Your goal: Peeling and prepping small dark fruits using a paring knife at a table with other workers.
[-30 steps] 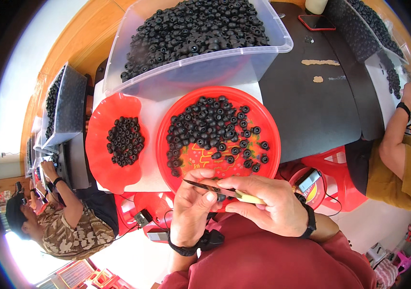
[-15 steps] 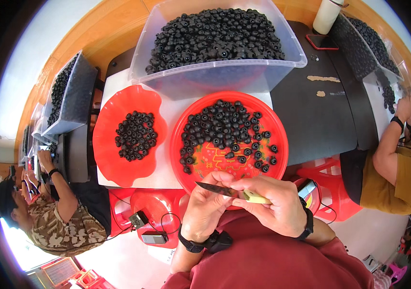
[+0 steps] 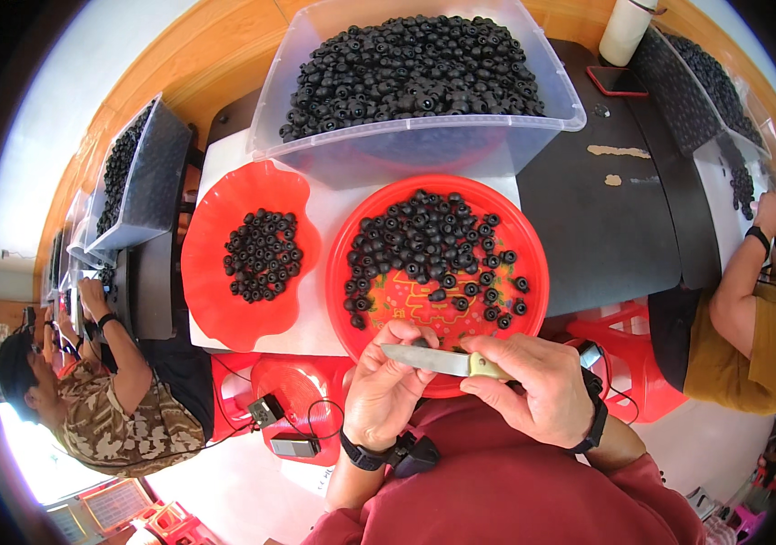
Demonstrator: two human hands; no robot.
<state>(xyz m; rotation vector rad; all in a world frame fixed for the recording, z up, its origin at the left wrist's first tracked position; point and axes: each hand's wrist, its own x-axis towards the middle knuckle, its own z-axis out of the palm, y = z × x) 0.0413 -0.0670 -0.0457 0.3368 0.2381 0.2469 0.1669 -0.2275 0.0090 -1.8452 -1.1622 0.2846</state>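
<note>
In my right hand [image 3: 533, 381] is a small knife [image 3: 433, 358] with a pale yellow-green handle; its blade points left across my other fingers. My left hand [image 3: 386, 386] pinches a small black rubber part [image 3: 422, 342], partly hidden behind the blade. Both hands hover over the near edge of a round red tray [image 3: 541, 272]. Loose black rubber parts [image 3: 415, 238] with round holes lie in that tray, mostly toward its far side. Left of it, a scalloped red dish [image 3: 211, 245] carries a smaller heap of the same parts [image 3: 263, 256].
A large clear bin [image 3: 343, 145] full of black parts stands behind the tray. On the dark table [image 3: 588, 218] are a phone [image 3: 617, 81] and a white bottle [image 3: 626, 34]. People work at left [image 3: 124, 391] and right [image 3: 751, 336]. Cabled devices [image 3: 295, 445] sit on a red stool below.
The knife has turned so the broad side of its blade now shows bright. My right hand has shifted slightly right, and the black part shows at my left fingertips.
</note>
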